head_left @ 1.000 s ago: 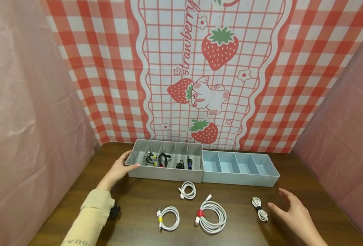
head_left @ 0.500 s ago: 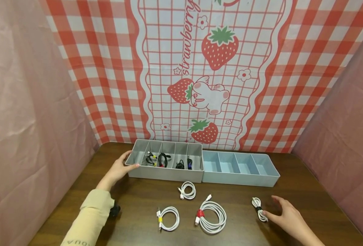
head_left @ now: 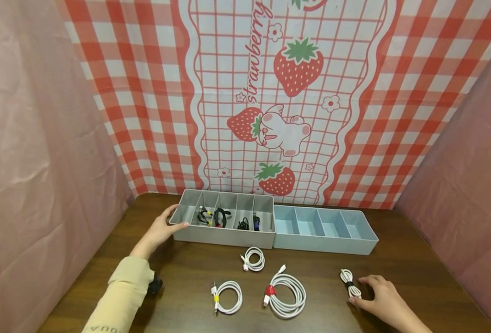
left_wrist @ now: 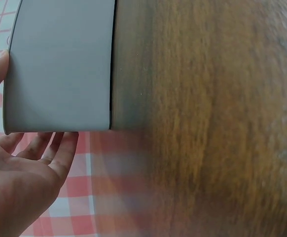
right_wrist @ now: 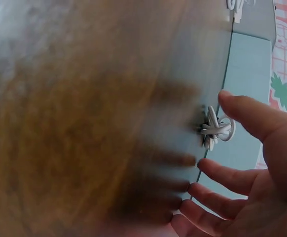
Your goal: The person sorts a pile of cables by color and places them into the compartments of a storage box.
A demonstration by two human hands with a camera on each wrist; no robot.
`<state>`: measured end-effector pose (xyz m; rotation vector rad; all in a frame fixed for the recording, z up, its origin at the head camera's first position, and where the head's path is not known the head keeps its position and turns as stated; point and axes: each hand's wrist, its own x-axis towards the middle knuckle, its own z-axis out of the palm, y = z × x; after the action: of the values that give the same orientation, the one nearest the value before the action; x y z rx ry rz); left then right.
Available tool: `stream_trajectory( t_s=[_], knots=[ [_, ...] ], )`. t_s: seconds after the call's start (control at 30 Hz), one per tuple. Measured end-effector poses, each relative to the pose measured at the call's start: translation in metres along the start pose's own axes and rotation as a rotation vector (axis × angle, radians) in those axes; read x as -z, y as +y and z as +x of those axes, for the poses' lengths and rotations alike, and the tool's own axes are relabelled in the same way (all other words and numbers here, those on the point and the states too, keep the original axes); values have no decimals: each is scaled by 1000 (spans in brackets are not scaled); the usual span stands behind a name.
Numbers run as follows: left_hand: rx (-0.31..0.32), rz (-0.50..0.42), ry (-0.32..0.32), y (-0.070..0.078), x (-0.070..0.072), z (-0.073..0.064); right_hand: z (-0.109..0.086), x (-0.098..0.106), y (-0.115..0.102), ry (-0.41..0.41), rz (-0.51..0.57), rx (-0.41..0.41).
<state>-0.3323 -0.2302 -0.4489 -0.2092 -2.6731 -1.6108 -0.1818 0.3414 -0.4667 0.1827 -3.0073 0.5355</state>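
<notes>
Clock laid over my head view, hub mid-table; entries run by size.

Checked cloth point(head_left: 278, 97): hangs at 12. Brown tabletop point(head_left: 420, 263): rear edge meets the cloth; left edge slants towards 8, right edge towards 4.

Grey box point(head_left: 224, 237): 11 o'clock, five compartments, long wall facing me. Blue box point(head_left: 325, 243): 2 o'clock, in line with the grey one's right end; I cannot tell whether the walls touch. A wedge of wood separates its right end from the table edge.

Left hand point(head_left: 158, 231): between 9 and 10, gripping the grey box's left end, thumb at the front rim, fingers against the end wall.

Right hand point(head_left: 380, 299): between 3 and 4, thumb and fingers parted, the gap facing 10; I see wood between it and the table's right edge.

Red-tied white cable point(head_left: 299, 296): 5 o'clock. Yellow-tied white cable point(head_left: 216, 299): 8 o'clock. Small white cable point(head_left: 261, 262): near the hub, close below the grey wall. Wood separates these three.

Black-tied white cable point(head_left: 350, 284): 3 o'clock, at the mouth of the right hand's gap, thumb tip by its lower end; contact I cannot tell.

Dark cables point(head_left: 221, 217): coiled inside the grey box, in four compartments.
</notes>
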Motion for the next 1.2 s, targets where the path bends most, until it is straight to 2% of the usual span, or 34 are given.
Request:
stream_trajectory(
  t_s=[0.3, 0.67, 0.87, 1.2],
  knots=[
    [8, -3, -6, 1, 0, -2, -2, -2, -3, 30, -29, 19],
    [10, -4, -9, -1, -1, 0, 1, 1, 0, -7, -42, 11],
    [25, 13, -5, 0, 0, 0, 1, 1, 1, 41, -60, 35],
    [6, 5, 3, 0, -1, 0, 3, -1, 3, 116, -78, 90]
  ],
)
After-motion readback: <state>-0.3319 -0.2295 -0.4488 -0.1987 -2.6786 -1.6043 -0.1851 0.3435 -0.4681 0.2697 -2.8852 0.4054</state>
